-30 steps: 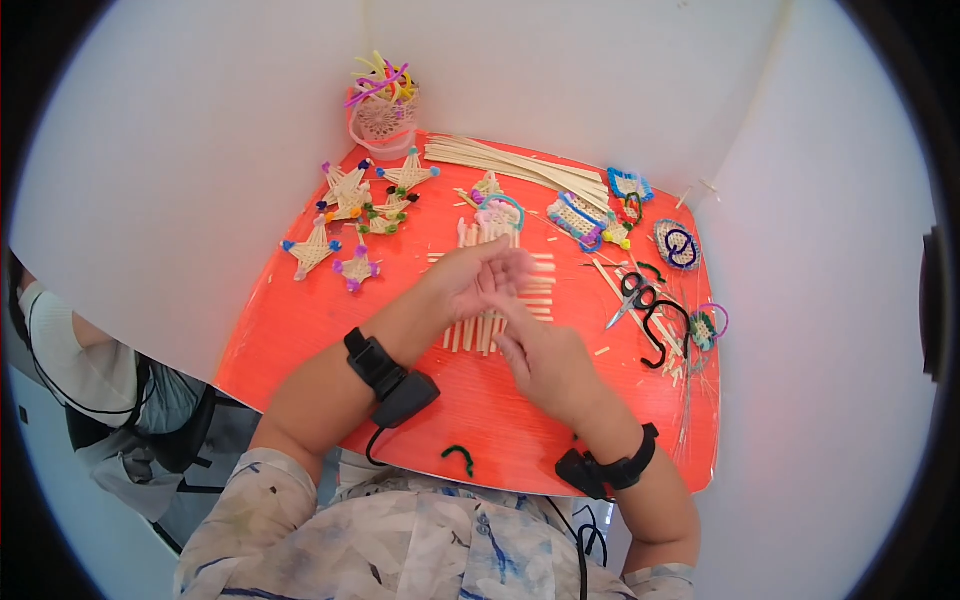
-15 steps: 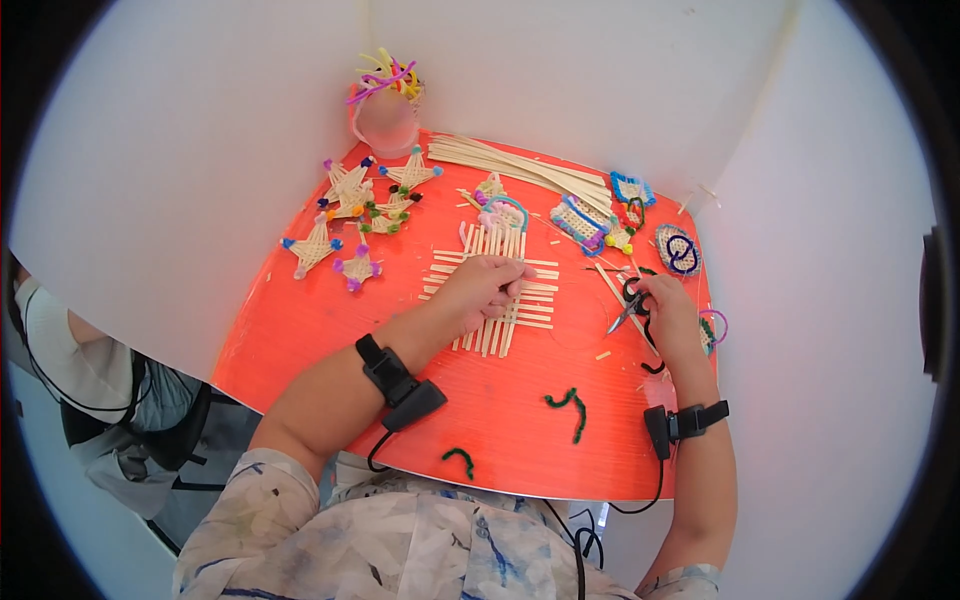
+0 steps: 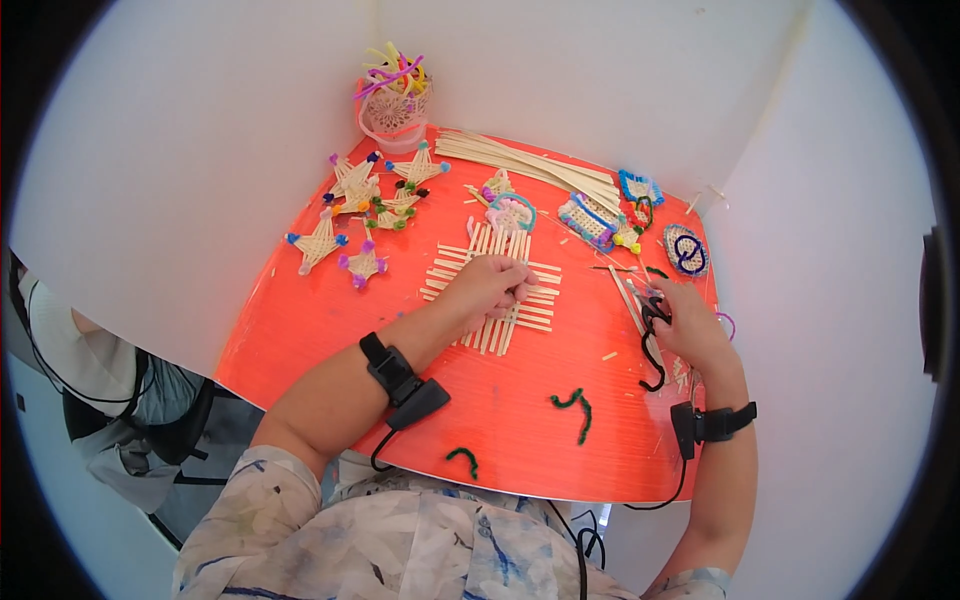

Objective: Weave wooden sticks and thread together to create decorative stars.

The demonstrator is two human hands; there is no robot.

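A lattice of crossed pale wooden strips [image 3: 490, 335] lies on the red table in front of me. My left hand [image 3: 494, 285] rests over its middle with fingers pinched together; what they grip is hidden. On the right, my right hand [image 3: 688, 322] has its fingers curled at the black handles of the scissors [image 3: 655, 309]; the blades hardly show. Just below the handles a black pipe cleaner [image 3: 655, 372] lies bent beside loose wooden strips [image 3: 627, 300]. Behind the lattice sits a pink and white woven piece with a teal loop [image 3: 513, 211].
Woven stars with coloured tips [image 3: 318, 242] lie at the left. A cup of pipe cleaners [image 3: 396, 115] and a bundle of strips [image 3: 530, 165] stand at the back. Woven pieces [image 3: 588, 220] and an oval one [image 3: 686, 250] lie right. Green pipe cleaner bits [image 3: 584, 405] lie near me. White partitions surround the table.
My right hand has shifted right and slightly nearer, and the scissors have turned so their blades no longer point toward the lattice. My left hand stays at the lattice. The view has shifted slightly.
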